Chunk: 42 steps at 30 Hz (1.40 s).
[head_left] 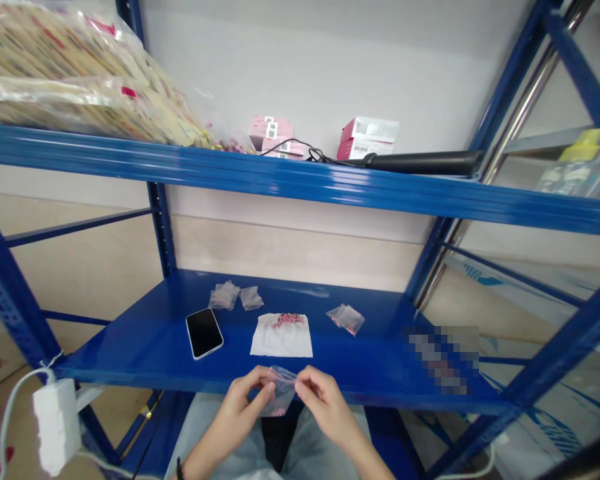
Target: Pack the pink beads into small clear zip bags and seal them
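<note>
Both hands hold a small clear plastic bag (281, 393) in front of the shelf's near edge. My left hand (247, 403) pinches its upper left side, and my right hand (321, 398) pinches its upper right corner. A few pink beads lie at the bottom of the bag. Beyond the hands, a white paper sheet (281, 341) lies on the blue shelf with a pile of pink beads (289, 320) on its far part. Clear bags (225, 295) lie at the back left. To the right of the sheet are small bags with pink contents (347, 319).
A phone (205, 333) lies left of the sheet. The blue upper shelf beam (280, 187) crosses above, with pink boxes (369, 138) and a black rod (425, 163) on that shelf. A white power strip (57, 427) hangs at the lower left.
</note>
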### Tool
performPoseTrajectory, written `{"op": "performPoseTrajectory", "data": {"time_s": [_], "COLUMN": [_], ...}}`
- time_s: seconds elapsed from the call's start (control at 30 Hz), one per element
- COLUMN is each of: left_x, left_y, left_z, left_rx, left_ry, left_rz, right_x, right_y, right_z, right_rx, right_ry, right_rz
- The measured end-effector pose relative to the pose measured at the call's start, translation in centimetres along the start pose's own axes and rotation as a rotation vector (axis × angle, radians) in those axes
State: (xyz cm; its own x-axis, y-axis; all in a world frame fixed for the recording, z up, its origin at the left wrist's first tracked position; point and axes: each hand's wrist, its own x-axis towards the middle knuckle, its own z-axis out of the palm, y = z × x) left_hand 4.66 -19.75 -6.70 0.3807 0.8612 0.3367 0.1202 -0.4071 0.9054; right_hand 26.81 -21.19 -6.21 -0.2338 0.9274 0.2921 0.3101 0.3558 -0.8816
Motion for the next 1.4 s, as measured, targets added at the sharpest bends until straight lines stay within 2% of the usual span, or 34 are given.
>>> {"op": "performPoseTrajectory", "data": {"time_s": [0.13,0.43,0.67,0.9,1.2,1.4], "left_x": [-0.2,-0.3,-0.5,-0.9,-1.1,-0.9], "left_y": [0.2,0.9,0.8,0.1,0.9,0.9], "left_z": [0.0,-0.1,0.1,0.7,0.8,1.0], "left_rx": [0.029,0.101,0.031,-0.031,0.068,0.05], "left_ry": [0.009,0.035,0.037,0.032,0.008,0.073], "left_rz": [-0.003,0.009,-0.002,-0.003,0.02,0.007], "right_x": [-0.3,-0.8,-1.0,-1.0,-1.2,-1.1], "right_y": [-0.6,-0.4,-0.5,-0.6,-1.6,-1.1], "right_z": [0.2,0.8,1.0,0.9,0.9,1.1], "right_rx": [0.0,0.091,0.009,0.045,-0.018,0.028], "right_ry": [0.006,0.028,0.034,0.004,-0.001,-0.005], "right_rz": [-0.046,-0.05,-0.09,-0.1,-0.102,-0.08]}}
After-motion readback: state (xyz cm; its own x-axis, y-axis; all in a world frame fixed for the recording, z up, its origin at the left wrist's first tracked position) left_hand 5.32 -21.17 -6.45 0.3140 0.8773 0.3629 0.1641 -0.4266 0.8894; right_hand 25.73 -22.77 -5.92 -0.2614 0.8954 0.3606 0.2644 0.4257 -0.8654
